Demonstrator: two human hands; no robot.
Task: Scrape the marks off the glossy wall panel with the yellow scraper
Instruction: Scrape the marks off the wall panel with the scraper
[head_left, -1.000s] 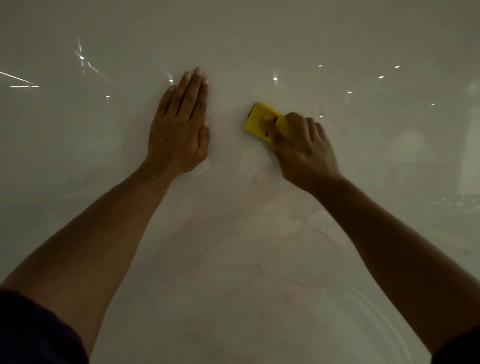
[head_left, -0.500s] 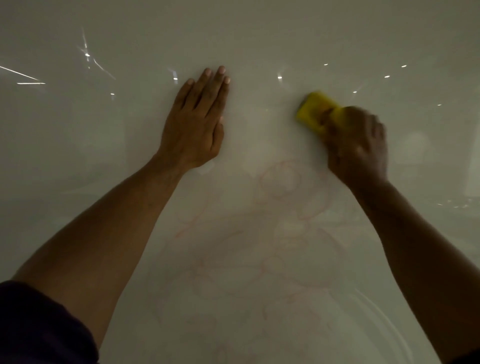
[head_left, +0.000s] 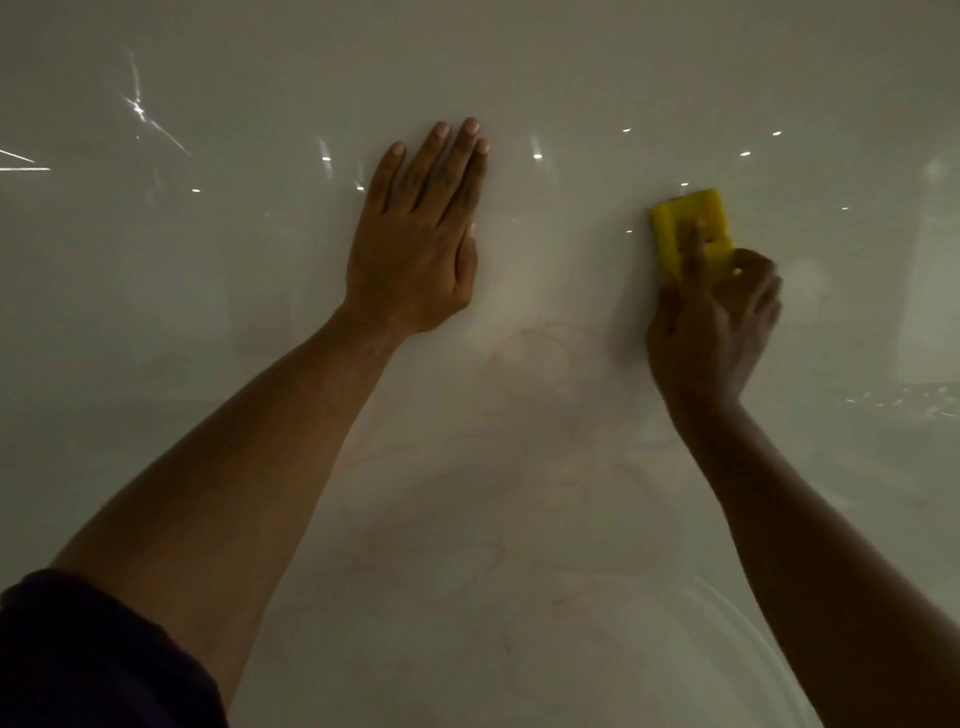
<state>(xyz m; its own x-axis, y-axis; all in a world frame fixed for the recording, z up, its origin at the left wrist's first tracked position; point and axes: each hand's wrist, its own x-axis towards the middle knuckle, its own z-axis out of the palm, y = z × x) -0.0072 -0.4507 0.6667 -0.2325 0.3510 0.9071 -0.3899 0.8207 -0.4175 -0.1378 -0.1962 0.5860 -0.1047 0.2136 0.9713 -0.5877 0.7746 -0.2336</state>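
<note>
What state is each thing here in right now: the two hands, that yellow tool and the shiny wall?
Left hand: open, palm flat against the wall, fingers together.
Right hand: closed around the scraper, slightly blurred.
Yellow scraper: held against the wall, upper end sticking out above the fingers.
Glossy wall panel: shiny with light reflections.
Marks: faint reddish loops, not yet gone.

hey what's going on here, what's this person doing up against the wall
A person is cleaning a glossy pale wall panel. The right hand grips a yellow block-shaped scraper and presses it to the panel, one finger laid along its face. The left hand lies flat and open on the panel, fingers together, apparently for support. Faint reddish looping marks remain below and between the hands, so the job isn't finished; the scraper sits above most of them.
</note>
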